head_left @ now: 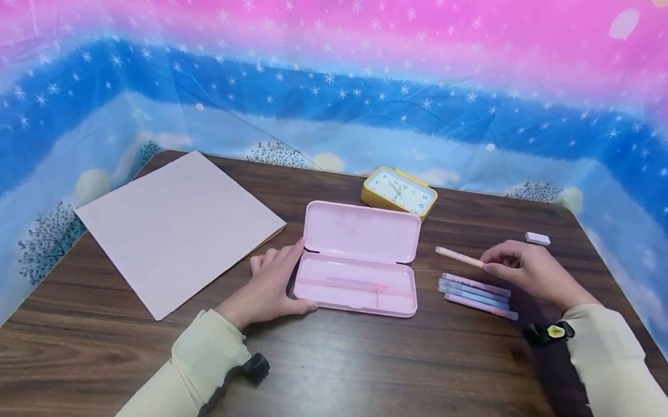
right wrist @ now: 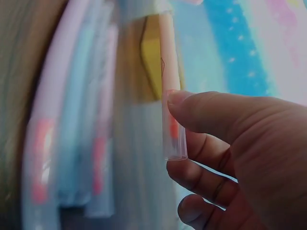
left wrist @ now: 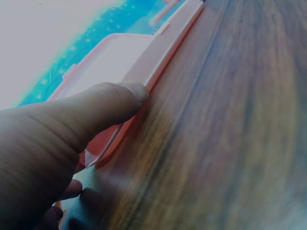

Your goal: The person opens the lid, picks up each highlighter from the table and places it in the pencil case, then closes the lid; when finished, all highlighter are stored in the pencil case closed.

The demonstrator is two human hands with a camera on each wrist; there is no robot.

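Observation:
A pink pencil case (head_left: 361,230) lies on the table with its lid up. One slim pen (head_left: 359,282) lies in its long compartment. My left hand (head_left: 271,286) grips the case's left end, the thumb along the front edge and the fingers by the left side. In the left wrist view the thumb (left wrist: 110,98) presses the case's rim. My right hand (head_left: 527,270) pinches a peach-coloured pen (head_left: 459,257) by its clear-capped end, raised above the table. Just in front of that hand, several pink and blue pens (head_left: 476,295) lie side by side.
A yellow alarm clock (head_left: 400,191) rests behind the case. On the left is a large pale square board (head_left: 178,233). A white eraser (head_left: 537,238) lies beyond my right hand. A patterned cloth (head_left: 339,97) hangs behind the wooden table (head_left: 360,371).

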